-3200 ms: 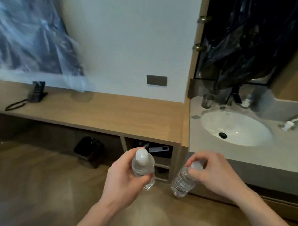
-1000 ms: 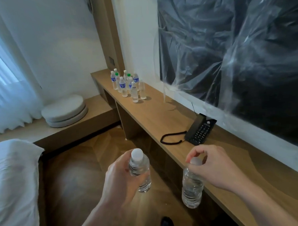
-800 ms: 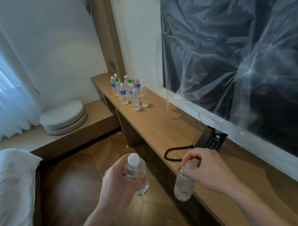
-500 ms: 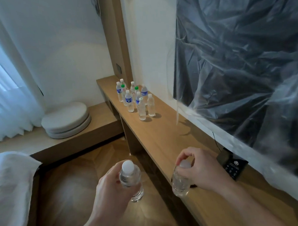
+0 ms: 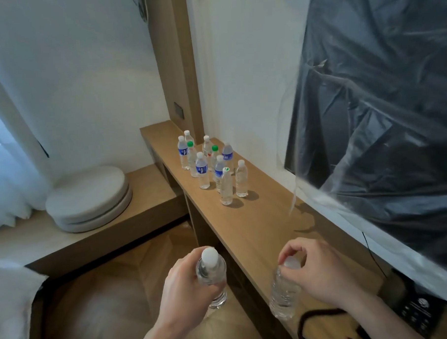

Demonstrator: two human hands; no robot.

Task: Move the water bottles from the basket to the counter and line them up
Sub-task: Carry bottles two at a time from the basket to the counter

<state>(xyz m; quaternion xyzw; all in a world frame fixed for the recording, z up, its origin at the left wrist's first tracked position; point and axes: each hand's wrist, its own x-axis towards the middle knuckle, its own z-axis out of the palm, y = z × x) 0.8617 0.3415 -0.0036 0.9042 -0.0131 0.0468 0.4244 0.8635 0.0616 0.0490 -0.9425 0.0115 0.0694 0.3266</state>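
Eleven or so bottles (image 5: 225,184) already stand in rough rows at twelve o'clock on the bench (image 5: 258,226); two remain, one gripped by left hand (image 5: 189,286), one pinched by right hand (image 5: 321,270).

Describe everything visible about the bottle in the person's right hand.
The right-hand bottle is small, clear ribbed plastic with a white cap and no label showing. The right hand pinches it from above around the cap and neck, so it hangs roughly upright over the wooden counter, near its front edge, close to a black phone cord.
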